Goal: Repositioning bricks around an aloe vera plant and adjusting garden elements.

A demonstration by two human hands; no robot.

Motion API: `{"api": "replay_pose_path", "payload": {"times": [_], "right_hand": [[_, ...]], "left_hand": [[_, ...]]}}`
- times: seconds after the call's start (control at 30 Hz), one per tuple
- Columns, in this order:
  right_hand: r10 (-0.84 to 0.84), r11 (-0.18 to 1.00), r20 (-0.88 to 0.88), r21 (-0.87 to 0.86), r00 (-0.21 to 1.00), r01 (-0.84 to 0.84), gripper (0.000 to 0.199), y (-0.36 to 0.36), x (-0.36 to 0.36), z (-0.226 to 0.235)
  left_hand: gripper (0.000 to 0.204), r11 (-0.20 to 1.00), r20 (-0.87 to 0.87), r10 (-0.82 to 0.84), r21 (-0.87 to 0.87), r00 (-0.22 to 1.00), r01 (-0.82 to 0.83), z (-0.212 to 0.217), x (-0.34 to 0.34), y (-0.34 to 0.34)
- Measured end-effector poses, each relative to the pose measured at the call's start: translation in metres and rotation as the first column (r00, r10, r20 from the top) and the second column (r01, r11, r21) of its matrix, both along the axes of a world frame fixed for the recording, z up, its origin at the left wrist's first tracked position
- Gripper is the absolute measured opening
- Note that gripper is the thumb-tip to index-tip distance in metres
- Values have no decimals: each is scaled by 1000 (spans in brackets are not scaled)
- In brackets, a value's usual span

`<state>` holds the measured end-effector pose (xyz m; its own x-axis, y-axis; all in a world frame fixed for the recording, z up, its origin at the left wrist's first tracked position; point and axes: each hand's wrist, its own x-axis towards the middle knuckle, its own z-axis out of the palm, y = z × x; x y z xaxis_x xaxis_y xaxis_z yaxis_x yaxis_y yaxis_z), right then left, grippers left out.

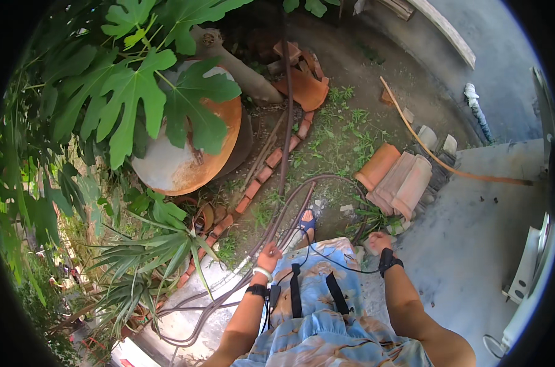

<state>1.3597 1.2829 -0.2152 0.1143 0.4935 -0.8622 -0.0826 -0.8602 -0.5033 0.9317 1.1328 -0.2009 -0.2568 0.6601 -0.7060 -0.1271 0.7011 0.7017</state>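
My left hand (268, 257) hangs in front of me with its fingers loosely curled in, and nothing shows in it. Past it on the ground runs a brown hose (283, 158), which I do not seem to touch. My right hand (379, 242) is held lower right, fingers also curled, with no object visible in it. Just ahead of that hand lies a stack of curved clay tiles (405, 183). A black cable (335, 264) stretches across my patterned blue clothing between the wrists. One foot in a blue sandal (307, 224) shows beneath me.
A line of red bricks (264, 175) edges a bed holding a spiky aloe-like plant (167, 254). Broad fig leaves (137, 98) overhang a rusty round metal lid (213, 159). An orange-brown pipe (433, 156) slants across at right, beside grey concrete (473, 244). Hose loops cross the ground at left.
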Motion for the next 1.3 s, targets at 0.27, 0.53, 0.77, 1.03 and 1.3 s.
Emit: {"api": "replay_pose_path", "payload": {"times": [0.27, 0.53, 0.77, 1.03, 1.3], "right_hand": [[51, 942, -103, -325, 993, -82, 12, -22, 88, -121], [323, 847, -259, -351, 910, -400, 3, 75, 116, -156], [668, 737, 70, -203, 741, -645, 27, 155, 3, -56], [877, 475, 72, -275, 474, -836, 33, 187, -18, -22], [901, 431, 100, -303, 421, -850, 36, 198, -34, -20]], "left_hand": [[33, 855, 19, 440, -314, 898, -413, -5, 6, -106], [31, 638, 8, 708, -437, 706, -635, 32, 77, -113], [42, 809, -80, 527, -258, 846, -528, 35, 155, -83], [42, 831, -194, 399, -338, 896, -442, 32, 153, -77], [40, 696, -70, 664, -308, 745, -649, 50, 125, -109]]}}
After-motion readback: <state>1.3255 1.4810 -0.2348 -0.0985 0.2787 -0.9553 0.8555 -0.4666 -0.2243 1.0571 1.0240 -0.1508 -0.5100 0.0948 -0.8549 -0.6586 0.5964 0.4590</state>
